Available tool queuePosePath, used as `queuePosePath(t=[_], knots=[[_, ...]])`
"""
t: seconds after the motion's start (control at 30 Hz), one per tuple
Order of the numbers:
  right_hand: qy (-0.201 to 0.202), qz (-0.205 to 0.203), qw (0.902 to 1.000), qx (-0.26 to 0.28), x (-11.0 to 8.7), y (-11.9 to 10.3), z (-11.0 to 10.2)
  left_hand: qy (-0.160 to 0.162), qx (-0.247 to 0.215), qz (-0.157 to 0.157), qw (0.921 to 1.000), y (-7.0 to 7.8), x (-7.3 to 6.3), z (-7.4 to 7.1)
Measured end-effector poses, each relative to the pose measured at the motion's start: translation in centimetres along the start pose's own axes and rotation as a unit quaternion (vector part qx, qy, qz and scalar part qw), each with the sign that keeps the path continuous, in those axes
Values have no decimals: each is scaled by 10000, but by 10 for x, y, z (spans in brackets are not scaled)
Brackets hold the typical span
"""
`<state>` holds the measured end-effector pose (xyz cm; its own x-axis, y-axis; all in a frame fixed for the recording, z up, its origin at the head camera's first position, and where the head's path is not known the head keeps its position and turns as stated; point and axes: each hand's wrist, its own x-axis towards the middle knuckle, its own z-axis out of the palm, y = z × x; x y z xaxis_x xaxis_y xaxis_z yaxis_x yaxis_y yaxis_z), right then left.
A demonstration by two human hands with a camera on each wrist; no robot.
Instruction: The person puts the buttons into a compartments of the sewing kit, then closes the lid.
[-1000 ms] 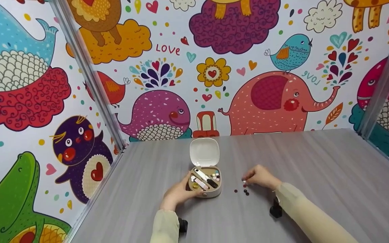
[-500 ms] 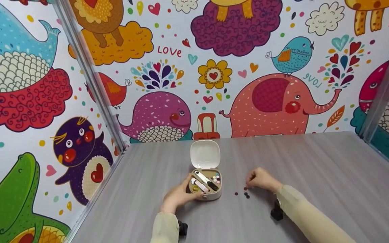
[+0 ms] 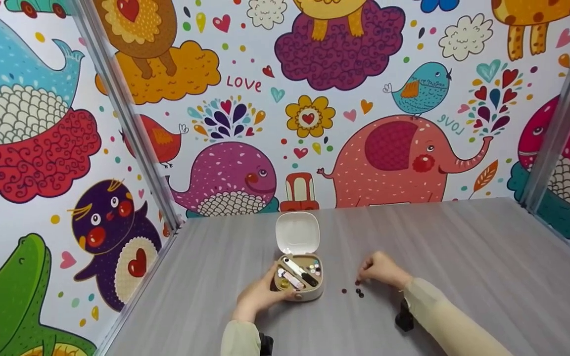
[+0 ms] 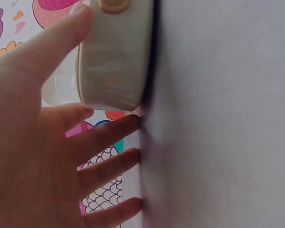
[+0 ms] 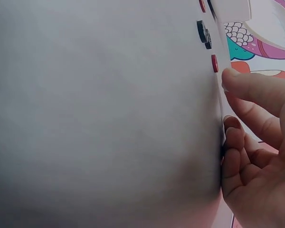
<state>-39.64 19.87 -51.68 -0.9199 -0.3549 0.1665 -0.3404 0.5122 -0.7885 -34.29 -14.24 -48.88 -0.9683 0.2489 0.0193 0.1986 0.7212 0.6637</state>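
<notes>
Fingers spread, the left hand (image 3: 260, 298) is holding a glossy cream rounded-square box (image 4: 116, 57) at its eight o'clock, while the right hand (image 3: 384, 269) is curling, around what I cannot tell, beside round red and black discs (image 5: 215, 63) at the box's four o'clock.
</notes>
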Motion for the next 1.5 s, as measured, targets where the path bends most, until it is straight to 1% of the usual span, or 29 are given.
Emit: queuePosePath(t=[0.07,0.23,0.47,0.63,0.73,0.9,1.03,1.1,1.2,1.3,1.5], knots=[[37,-48,10000,7,0,-1,-1,9,23,54,10000,0,0,-1],[43,-120,9999,-11,3,-4,-8,71,36,69,9999,2,4,-1],[54,92,9999,-90,7,-7,-22,-18,-69,74,9999,2,12,3],[-26,-62,9999,-141,16,-15,-25,84,126,33,9999,1,11,-4],[-30,-111,9997,-222,21,-18,-29,55,191,-13,9998,3,11,-8],[-32,11,9996,-290,25,-24,-39,1,183,-21,9998,5,12,-8],[-13,188,9990,-413,27,-30,-46,-16,116,41,9999,4,12,-5],[1,175,9986,-493,27,-33,-48,-35,68,64,10000,4,11,-3],[14,93,9984,-556,27,-36,-49,-40,-7,67,10000,3,8,-1],[40,116,9985,-533,27,-38,-48,-50,-12,94,9999,1,5,1],[-65,98,9990,-426,26,-36,-39,-27,28,14,10000,0,2,2]])
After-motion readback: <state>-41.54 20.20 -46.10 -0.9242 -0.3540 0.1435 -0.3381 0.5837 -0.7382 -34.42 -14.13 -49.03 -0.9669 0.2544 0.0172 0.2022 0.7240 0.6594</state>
